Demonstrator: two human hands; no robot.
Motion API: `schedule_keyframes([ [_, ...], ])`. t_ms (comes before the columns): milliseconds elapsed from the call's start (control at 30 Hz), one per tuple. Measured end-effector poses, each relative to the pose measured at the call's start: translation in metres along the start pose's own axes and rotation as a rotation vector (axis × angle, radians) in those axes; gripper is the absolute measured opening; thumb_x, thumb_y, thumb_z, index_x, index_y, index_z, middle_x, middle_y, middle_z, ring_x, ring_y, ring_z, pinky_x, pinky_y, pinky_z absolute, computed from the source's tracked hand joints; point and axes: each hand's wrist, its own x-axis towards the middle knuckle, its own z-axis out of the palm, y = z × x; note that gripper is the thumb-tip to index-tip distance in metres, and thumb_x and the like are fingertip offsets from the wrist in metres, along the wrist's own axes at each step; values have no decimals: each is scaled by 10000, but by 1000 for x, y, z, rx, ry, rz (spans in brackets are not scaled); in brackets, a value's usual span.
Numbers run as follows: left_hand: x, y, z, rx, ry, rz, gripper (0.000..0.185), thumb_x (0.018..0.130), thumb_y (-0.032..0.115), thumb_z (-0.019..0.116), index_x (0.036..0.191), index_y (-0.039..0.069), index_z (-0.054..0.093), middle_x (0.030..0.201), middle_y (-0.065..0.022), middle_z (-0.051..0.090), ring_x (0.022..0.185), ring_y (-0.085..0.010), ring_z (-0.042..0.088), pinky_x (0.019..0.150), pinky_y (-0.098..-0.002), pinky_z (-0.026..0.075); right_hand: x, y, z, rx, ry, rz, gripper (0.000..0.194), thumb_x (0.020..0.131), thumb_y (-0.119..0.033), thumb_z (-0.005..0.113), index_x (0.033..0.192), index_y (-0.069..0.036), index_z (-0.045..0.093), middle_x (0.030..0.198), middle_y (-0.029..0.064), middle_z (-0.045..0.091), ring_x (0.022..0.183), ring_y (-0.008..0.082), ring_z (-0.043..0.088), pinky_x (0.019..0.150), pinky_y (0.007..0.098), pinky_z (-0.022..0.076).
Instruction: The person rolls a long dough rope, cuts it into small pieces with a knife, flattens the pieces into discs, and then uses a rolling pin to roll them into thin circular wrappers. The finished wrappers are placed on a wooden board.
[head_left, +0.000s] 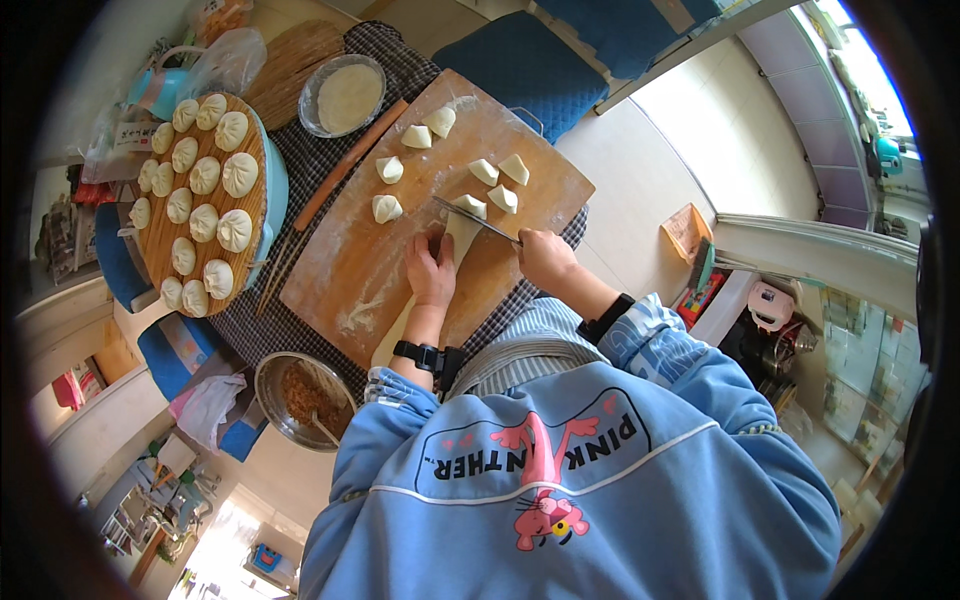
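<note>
My right hand (547, 259) is closed on the handle of a knife (478, 220). Its blade lies across a long roll of dough (463, 238) near the roll's far end, with a dough piece (470, 204) just beyond it. My left hand (431, 274) rests on the roll on the near side of the blade, fingers bent, thumb along the dough. Below that hand the roll runs on under my wrist towards the board's near edge. Several cut dough pieces (388, 209) lie in two groups on the floured wooden board (337, 277).
Left of the board, a wooden rolling pin (352, 163) and chopsticks (274, 274) lie on the checked cloth (247, 319). Several pleated buns (204, 175) sit on a round slatted tray (251, 217). A bowl of flour (343, 95) stands behind; a metal bowl of filling (264, 382) stands near left.
</note>
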Motion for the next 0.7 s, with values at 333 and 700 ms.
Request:
schedule_keyframes([
  [333, -29, 27, 14, 153, 19, 314, 377, 851, 152, 729, 1172, 20, 581, 1175, -228, 581, 1057, -465, 534, 908, -553, 447, -65, -16, -2, -2, 21, -8, 183, 942, -184, 593, 1043, -33, 609, 873, 257, 704, 830, 468, 689, 748, 569, 549],
  [700, -45, 16, 0, 240, -8, 382, 387, 880, 217, 713, 1214, 62, 591, 1194, -194, 577, 1107, -423, 519, 941, -534, 424, -36, 1, 37, 31, -23, 117, 191, 947, -183, 592, 1041, -30, 658, 997, 276, 712, 940, 462, 695, 816, 531, 560],
])
